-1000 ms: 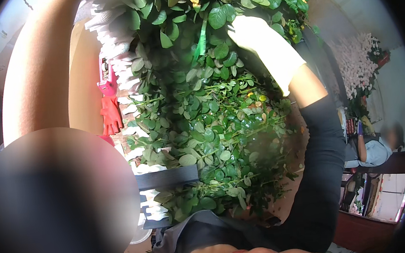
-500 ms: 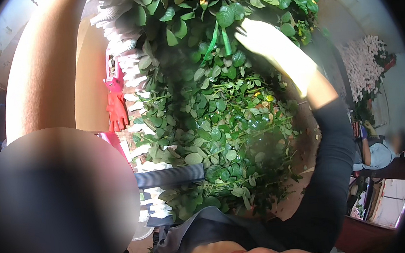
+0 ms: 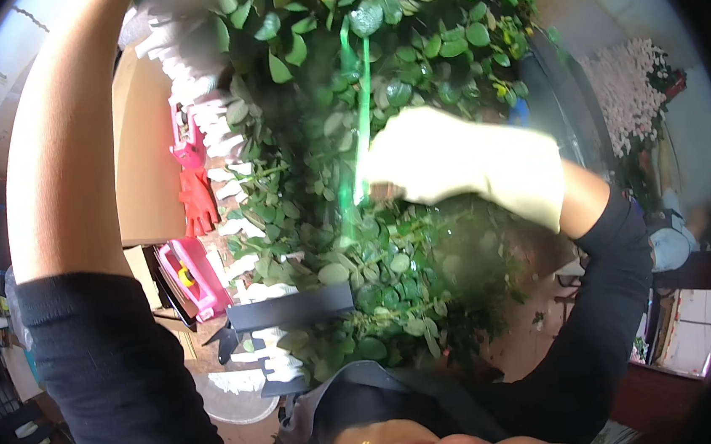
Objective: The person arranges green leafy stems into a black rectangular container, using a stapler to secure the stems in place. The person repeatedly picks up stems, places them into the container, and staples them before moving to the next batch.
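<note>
Leafy green stems lie in a thick layer before me, with white ribbed sleeves at their left ends. My right hand, in a pale yellow glove washed out by glare, is closed on a narrow green tape. From the leafy bundle at the far end the tape runs taut to its fingers; a loose blurred length dangles below them. Something small and brown shows under the fingertips, too blurred to name. My left forearm stretches up past the top edge, so that hand is hidden.
Left of the stems are a cardboard panel, a red glove, a pink tape dispenser and another pink tool. A dark ribbed strip crosses the stems. White-sleeved bunches and a person are at right.
My right hand has come down toward me from the far bundle, drawing the green tape out long. More of my left sleeve and the pink dispenser now show.
</note>
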`<action>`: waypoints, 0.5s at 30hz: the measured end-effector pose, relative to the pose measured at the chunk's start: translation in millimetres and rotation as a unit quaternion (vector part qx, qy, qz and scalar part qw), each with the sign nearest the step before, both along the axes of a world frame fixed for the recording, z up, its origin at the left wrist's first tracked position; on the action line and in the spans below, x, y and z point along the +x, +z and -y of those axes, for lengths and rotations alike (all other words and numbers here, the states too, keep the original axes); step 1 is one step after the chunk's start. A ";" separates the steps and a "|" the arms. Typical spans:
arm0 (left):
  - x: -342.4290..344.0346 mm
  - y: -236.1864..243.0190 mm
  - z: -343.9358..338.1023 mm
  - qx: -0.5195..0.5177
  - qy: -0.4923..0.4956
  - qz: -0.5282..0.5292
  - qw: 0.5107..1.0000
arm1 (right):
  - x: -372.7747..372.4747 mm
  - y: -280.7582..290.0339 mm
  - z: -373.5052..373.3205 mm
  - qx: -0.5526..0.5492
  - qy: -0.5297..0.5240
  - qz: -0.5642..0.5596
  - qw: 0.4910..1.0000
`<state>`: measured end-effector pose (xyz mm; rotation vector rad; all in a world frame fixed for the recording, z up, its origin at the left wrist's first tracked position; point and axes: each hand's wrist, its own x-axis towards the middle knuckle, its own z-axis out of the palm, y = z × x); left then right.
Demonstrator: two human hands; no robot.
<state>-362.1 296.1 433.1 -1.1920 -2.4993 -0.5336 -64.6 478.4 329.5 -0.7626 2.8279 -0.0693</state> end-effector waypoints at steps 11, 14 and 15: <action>-3.4 0.9 -4.3 -0.127 0.099 -0.286 0.945 | 203.8 -76.4 -144.4 0.026 -0.656 -0.047 0.752; -23.0 4.3 -0.1 -0.104 0.081 -0.299 0.945 | 260.6 -128.5 -197.6 0.108 -0.720 0.009 0.686; -7.1 16.9 -8.9 -0.117 0.051 -0.239 0.963 | 286.7 -149.9 -215.6 0.110 -0.739 0.013 0.664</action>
